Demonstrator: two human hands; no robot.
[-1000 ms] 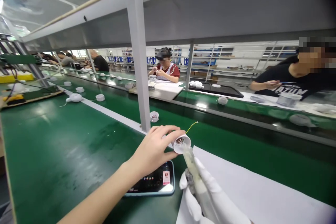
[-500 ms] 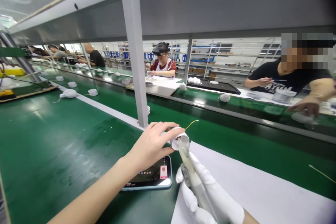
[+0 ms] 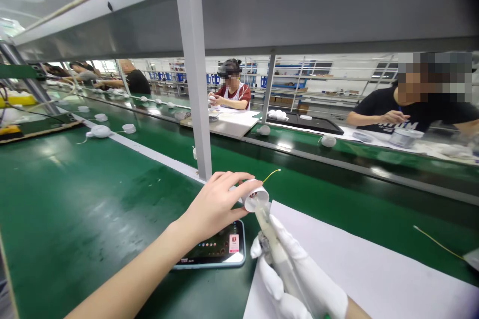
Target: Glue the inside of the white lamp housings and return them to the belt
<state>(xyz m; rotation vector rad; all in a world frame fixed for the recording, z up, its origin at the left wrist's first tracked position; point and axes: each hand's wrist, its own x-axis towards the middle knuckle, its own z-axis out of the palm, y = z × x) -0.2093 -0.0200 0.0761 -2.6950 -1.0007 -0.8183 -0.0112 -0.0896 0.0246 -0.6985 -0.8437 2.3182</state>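
Note:
My bare left hand (image 3: 215, 207) grips a small white cup-shaped housing (image 3: 256, 198), its open mouth turned toward me, with a thin yellow wire (image 3: 272, 175) sticking out behind it. My right hand (image 3: 295, 271), in a white glove, is wrapped around a translucent dispensing tube (image 3: 272, 239). The tube's nozzle rests at the rim of the housing. Both hands hover over the near edge of the green bench.
A phone (image 3: 215, 250) with a lit screen lies under my left wrist. A white paper sheet (image 3: 359, 269) covers the bench at right. A grey post (image 3: 194, 75) stands just behind my hands. White parts ride the green conveyor (image 3: 93, 132); people work across it.
The hands, housing and tube have stayed joined and barely shifted. The conveyor parts have drifted along, and a yellow wire has come into view at the right edge.

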